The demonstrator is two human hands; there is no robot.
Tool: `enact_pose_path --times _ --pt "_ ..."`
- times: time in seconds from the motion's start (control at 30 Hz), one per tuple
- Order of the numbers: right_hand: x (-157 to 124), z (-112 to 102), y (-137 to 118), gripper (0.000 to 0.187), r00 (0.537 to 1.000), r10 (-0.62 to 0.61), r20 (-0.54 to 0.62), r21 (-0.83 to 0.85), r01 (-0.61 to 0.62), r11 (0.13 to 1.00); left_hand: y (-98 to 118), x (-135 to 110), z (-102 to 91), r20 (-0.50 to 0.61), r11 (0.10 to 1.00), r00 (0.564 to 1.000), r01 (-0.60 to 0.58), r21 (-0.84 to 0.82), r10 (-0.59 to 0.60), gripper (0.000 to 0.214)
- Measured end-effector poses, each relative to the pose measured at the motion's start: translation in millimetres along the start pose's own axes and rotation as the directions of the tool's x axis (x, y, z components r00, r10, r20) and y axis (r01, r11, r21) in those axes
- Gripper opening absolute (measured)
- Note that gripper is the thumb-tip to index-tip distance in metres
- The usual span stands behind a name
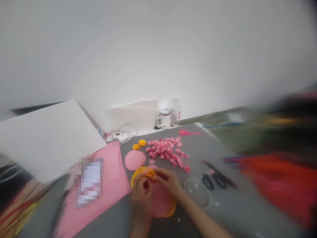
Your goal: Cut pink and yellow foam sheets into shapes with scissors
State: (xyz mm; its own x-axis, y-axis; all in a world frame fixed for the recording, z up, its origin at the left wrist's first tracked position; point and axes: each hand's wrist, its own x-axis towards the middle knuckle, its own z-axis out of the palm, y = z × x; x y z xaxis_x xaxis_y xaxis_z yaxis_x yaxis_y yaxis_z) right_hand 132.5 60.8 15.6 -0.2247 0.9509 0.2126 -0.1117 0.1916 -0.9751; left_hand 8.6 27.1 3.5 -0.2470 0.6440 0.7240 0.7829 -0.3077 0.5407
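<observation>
My left hand point(141, 192) and my right hand point(168, 181) meet over a pink disc on a yellow ring point(160, 203) near the table's front. Both hands have their fingers pinched together on a small orange piece point(150, 173) held between them. The view is blurred, so the piece's shape is unclear. Behind the hands lie a smaller pink disc point(135, 159), two small orange balls point(139, 144) and a heap of several small pink pieces point(166, 151).
A pink sheet point(111, 172) lies left of the hands, a large white board point(49, 138) behind it. A clear dome point(197, 191) and black scissors point(214, 180) are at the right. A white mug point(165, 118), a bottle and a glue gun point(121, 136) stand by the wall.
</observation>
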Motion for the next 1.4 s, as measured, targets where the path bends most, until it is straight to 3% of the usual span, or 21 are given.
enact_pose_path --times 0.1,0.23,0.43,0.67,0.9,1.1,1.4 --pt "2 -2 -3 0.021 0.998 -0.068 0.008 -0.056 0.068 0.996 1 0 -0.8 0.009 1.0 1.0 -0.022 0.013 0.022 0.007" --pt "4 -3 -6 0.023 0.994 -0.109 0.01 -0.103 0.109 0.989 1 2 -2.2 0.009 0.993 0.996 -0.093 0.074 0.092 0.007" --pt "2 -3 -3 0.028 0.998 0.053 -0.02 0.028 -0.052 0.998 1 1 -1.7 -0.027 0.953 0.958 -0.282 0.109 0.286 0.01" --pt "2 -5 -4 0.029 0.995 0.09 -0.031 0.122 -0.085 0.989 0 1 -3.4 -0.003 0.854 0.875 -0.472 0.217 0.485 0.013" --pt "3 -7 -2 0.029 0.994 0.096 -0.045 0.123 -0.09 0.988 -1 -1 -2.7 -0.01 0.866 0.883 -0.459 0.199 0.47 0.011" --pt "4 -9 -2 0.03 0.999 -0.004 -0.048 -0.053 0.002 0.999 -7 -4 1.7 0.042 0.863 0.871 -0.491 0.121 0.489 0.015" --pt "3 -11 -11 0.024 0.988 -0.134 0.077 -0.253 0.15 0.956 -6 -6 2.2 0.062 0.884 0.886 -0.463 0.065 0.46 0.017"
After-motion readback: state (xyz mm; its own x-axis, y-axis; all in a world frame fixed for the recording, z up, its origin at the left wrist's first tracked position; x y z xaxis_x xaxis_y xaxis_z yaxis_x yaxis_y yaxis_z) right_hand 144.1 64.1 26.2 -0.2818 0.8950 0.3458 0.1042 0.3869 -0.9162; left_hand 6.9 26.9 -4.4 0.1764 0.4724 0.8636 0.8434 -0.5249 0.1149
